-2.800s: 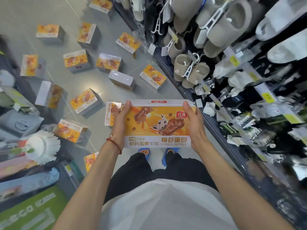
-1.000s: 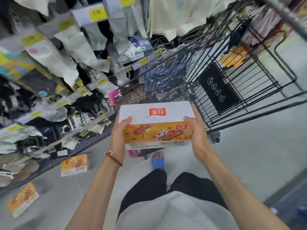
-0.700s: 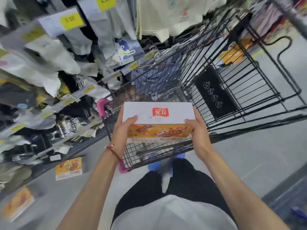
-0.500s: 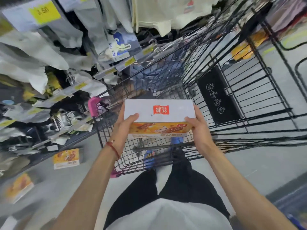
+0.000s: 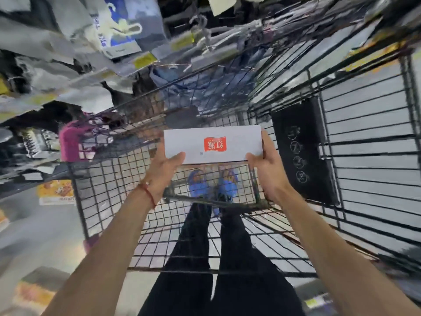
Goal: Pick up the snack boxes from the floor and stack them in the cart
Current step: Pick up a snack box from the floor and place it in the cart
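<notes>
Lower now than half a second ago, the box (image 5: 213, 144) sits past the cart (image 5: 102, 185) rim, white face up. At its ends the left hand (image 5: 163, 176) and right hand (image 5: 270, 176) clamp it, fingers (image 5: 176, 157) curled round. Released tilted, it may land askew on mesh below the fingers. Beyond them, cart contents blur; the box's underside is hidden.

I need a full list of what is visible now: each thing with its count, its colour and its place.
held snack box: 1, white with red logo, over the cart
cart: 1, black wire, centre and right
sign panel: 1, black, inside cart, right
floor snack boxes: at least 2, orange, left
hanging goods: many, white and grey, top
slippers: 2, blue, behind cart wire
trousers: 1, black, bottom centre
bracelet: 1, red, left wrist
left hand: 1, grips box's left end
right hand: 1, grips box's right end
</notes>
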A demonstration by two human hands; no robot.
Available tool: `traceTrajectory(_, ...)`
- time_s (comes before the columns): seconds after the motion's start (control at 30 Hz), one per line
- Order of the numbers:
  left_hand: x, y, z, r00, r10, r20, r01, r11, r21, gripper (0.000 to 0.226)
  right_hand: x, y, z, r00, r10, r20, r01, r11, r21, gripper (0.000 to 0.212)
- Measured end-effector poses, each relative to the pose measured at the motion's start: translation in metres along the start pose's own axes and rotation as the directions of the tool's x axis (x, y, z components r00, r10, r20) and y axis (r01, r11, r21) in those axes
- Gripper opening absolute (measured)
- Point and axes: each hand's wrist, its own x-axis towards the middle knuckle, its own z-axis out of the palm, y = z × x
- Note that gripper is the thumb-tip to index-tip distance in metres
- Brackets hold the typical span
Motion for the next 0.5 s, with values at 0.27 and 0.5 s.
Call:
traceTrajectory(0.27,0.074,-0.023,0.022,0.999,0.002,-0.035,0.001,0.996,0.089,0.062,0.086,0.011,0.007,0.999,-0.012,-0.049,0.01,0.998,-0.058,0.068)
traceTrajectory(0.5,0.116,-0.028,0.039,0.993,0.053,-0.104,-0.033,0.982,0.186,0.072,0.145,0.012,0.002,0.993,-0.095,-0.063,0.083,0.982,-0.167,0.086)
